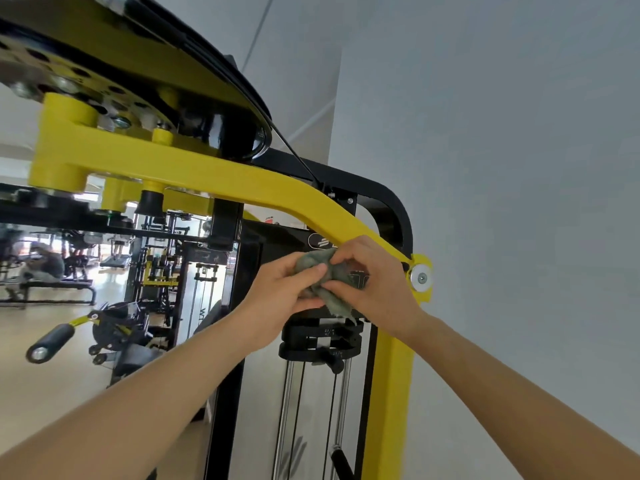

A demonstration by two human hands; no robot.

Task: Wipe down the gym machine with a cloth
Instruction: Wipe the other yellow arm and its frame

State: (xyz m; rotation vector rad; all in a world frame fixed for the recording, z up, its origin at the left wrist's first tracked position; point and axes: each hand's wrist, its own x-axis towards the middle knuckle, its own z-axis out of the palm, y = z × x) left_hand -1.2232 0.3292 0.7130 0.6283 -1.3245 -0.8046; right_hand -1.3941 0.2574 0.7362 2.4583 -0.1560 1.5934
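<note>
Grey-green cloth (313,264), bunched into a wad, is held between both hands in front of the gym machine (221,174), just under its yellow arm (277,192). The left hand (282,294) grips the cloth from the left, thumb on top and fingers curled beneath. The right hand (379,289) pinches it from the right, fingers curled over the top; a loose tail hangs below. The cloth appears off the yellow arm; whether it touches the black panel behind cannot be told.

The yellow arm slopes down to the right and ends at a silver pivot cap (421,278), just right of the right hand. A yellow upright (391,393) drops from there. Below the hands are the black weight stack (322,339) and chrome guide rods (286,410). A grey wall (519,168) is to the right. At far left is a black foam-grip handle (52,341).
</note>
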